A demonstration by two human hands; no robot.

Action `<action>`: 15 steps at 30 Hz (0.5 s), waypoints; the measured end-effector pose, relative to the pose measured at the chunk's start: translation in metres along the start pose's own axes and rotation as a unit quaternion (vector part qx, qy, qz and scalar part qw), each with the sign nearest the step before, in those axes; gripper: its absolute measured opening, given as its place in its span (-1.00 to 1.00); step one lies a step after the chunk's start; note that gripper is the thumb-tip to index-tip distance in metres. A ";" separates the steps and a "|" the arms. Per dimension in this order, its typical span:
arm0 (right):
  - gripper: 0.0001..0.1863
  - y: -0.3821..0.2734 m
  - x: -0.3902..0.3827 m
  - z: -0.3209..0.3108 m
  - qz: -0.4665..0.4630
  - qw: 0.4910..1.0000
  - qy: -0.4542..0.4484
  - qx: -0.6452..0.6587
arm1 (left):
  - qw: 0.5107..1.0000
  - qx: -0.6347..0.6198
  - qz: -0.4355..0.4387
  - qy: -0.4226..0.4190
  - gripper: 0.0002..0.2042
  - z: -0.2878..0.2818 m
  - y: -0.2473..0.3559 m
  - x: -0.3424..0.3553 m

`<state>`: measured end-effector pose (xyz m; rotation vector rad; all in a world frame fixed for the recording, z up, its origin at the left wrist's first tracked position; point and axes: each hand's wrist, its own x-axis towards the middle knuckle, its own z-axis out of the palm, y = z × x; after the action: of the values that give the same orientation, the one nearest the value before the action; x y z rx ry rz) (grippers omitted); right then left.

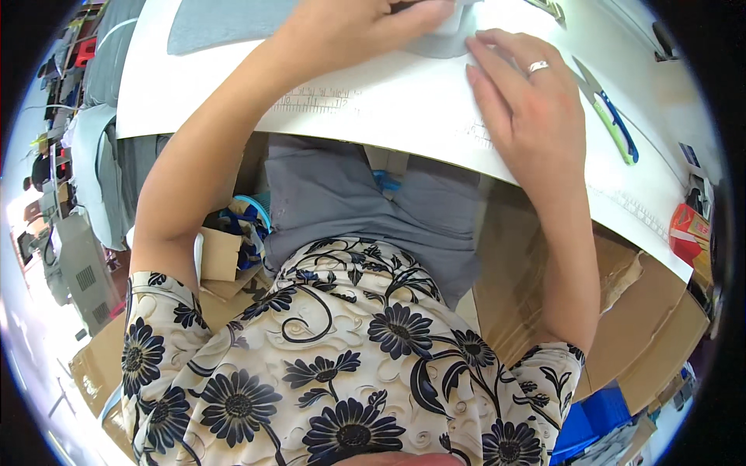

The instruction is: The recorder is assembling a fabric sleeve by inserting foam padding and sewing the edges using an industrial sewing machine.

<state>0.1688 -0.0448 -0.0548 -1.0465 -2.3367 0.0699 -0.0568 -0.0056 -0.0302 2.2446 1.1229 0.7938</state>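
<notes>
Head view, looking down my own arms. My left hand (353, 23) lies knuckles-up on a small pale grey piece of soft fabric (443, 40) at the far edge of the white tabletop (404, 101); its fingertips press the cloth, but whether the grip pinches an edge I cannot tell, since the fingers hide it. My right hand (524, 93), wearing a silver ring (538, 67), rests flat and spread, fingertips touching the near right edge of the same piece, holding nothing. A larger grey fabric panel (225, 23) lies to the left, apart from both hands. I judge the cloth light, limp and prone to sliding and creasing on the smooth surface, so I would take it at a corner or edge while the other palm pins it. Thread snips with a green and blue handle (614, 120) lie to the right, near my right wrist
</notes>
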 end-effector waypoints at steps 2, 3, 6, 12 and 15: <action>-0.75 0.003 -0.003 0.005 -0.013 1.000 0.018 -0.011 | 0.999 0.006 -0.024 -0.021 -0.78 -0.001 0.009 0.001; -0.77 0.005 -0.004 0.007 -0.025 0.999 0.037 -0.021 | 0.999 0.006 -0.024 -0.020 -0.78 0.003 0.007 0.000; -0.76 0.007 -0.004 0.006 -0.036 0.998 0.045 -0.023 | 0.976 0.136 0.168 0.027 -0.74 0.011 0.008 -0.005; -0.75 0.005 -0.005 0.003 -0.026 0.998 0.032 -0.039 | 0.957 0.192 0.217 0.030 -0.70 0.016 -0.001 -0.003; -0.75 0.006 -0.006 -0.002 -0.022 0.999 0.025 -0.043 | 0.959 0.178 0.221 0.027 -0.73 0.017 0.002 -0.001</action>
<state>0.1773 -0.0452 -0.0577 -1.0266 -2.3343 -0.0739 -0.0441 -0.0108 -0.0411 2.8528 0.8446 0.8832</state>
